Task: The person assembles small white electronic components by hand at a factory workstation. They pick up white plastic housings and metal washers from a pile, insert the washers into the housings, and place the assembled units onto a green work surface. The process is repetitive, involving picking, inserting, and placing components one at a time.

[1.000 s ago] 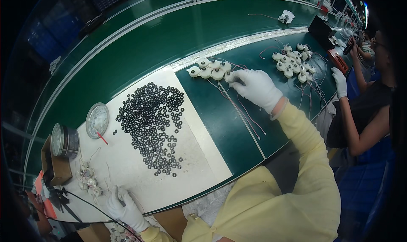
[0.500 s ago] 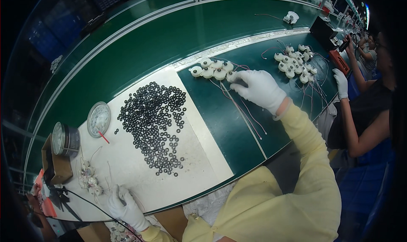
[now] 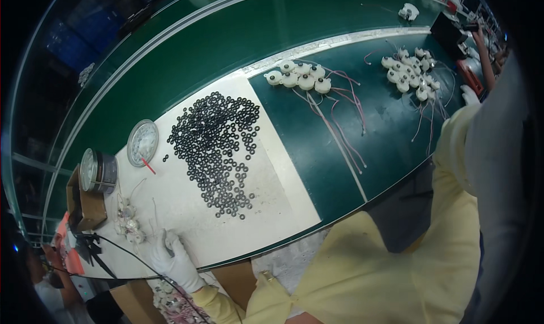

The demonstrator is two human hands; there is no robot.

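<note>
My left hand (image 3: 174,263), in a white glove, is at the table's near left edge with its fingers curled. What it holds, if anything, is hidden. Right beside it lies a small cluster of white wired parts (image 3: 129,223). My right arm in a yellow sleeve (image 3: 453,154) is raised at the right. A large grey blurred shape (image 3: 504,165) above it looks like my gloved right hand close up; no fingers can be made out. A group of round white wired parts (image 3: 306,82) with black centres sits on the green surface. Many small black rings (image 3: 218,134) are spread over the white board.
At the left stand a shallow clear dish (image 3: 143,144) with a red stick (image 3: 148,166), a round tin (image 3: 98,171) and a cardboard box (image 3: 88,208). A black cable (image 3: 127,250) crosses near my left hand. More white wired parts (image 3: 411,74) lie at the far right, near a co-worker's gloved hand (image 3: 470,95).
My right hand has left the group of round white parts and risen toward the right, close to the camera. The left hand stays by the small cluster. The whole view has shifted slightly.
</note>
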